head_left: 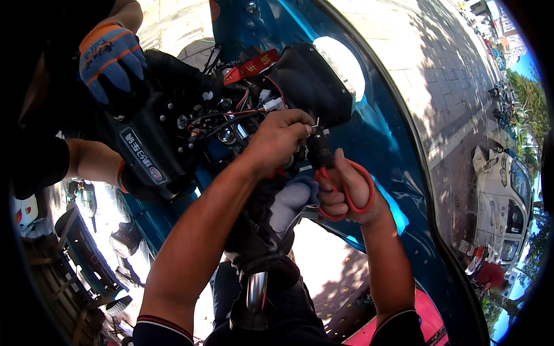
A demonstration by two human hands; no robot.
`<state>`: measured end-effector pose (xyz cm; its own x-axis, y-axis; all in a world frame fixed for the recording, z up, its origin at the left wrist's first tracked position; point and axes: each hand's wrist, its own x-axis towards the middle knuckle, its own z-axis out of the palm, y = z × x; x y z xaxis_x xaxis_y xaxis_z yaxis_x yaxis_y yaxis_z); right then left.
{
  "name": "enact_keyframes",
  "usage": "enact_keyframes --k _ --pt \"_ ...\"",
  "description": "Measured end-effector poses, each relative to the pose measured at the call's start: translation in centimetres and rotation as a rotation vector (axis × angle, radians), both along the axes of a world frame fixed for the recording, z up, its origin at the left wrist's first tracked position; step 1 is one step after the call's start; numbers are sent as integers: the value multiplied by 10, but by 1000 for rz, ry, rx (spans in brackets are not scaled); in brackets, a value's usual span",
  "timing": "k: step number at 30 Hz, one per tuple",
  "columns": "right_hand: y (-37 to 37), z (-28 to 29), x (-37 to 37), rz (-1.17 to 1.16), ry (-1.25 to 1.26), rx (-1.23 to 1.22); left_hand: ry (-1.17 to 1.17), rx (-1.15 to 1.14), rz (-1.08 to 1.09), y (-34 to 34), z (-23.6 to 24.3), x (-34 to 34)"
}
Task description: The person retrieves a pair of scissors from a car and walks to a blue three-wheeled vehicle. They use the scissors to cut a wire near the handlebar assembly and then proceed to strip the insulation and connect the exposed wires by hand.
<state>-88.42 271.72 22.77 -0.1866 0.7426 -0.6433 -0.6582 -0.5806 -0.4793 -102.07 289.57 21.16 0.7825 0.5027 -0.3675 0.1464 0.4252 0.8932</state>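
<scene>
My left hand is closed in a pinch over the opened front of a teal vehicle. A thin, pale wire-like piece sticks out from its fingertips. My right hand grips red-handled scissors, with fingers and thumb around the loops. Their dark front part points up to just below my left fingertips; the blade tips cannot be made out. Left of my left hand run several thin wires with a white connector. A black housing sits just beyond both hands.
At the left, another person's gloved hand rests by a black panel, and their other arm reaches under it. A red ribbon lies among the wires. The teal body shell curves along the right. A parked white car stands beyond.
</scene>
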Motion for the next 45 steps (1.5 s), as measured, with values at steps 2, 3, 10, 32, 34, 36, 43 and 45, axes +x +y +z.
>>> enact_keyframes --k 2,3,10,32,34,36,43,45 --pt "7 -3 -5 -45 61 -50 -33 -49 32 0 -4 -3" --pt "9 -1 -11 -81 32 -89 -50 -74 48 -1 -6 -4" --pt "1 17 -25 92 -935 29 -120 8 117 -6 -6 -4" --pt "14 36 -44 294 -1517 -197 0 -23 214 -7 3 3" --pt "14 33 -45 262 -1462 -197 24 -49 187 -6 9 1" --pt "17 36 -49 281 -1528 -208 30 -73 164 -5 12 -2" --pt "6 12 -44 134 -1181 57 -80 -158 151 -1 5 -3" --pt "5 18 -50 50 -849 38 -111 -143 164 1 -3 -3"
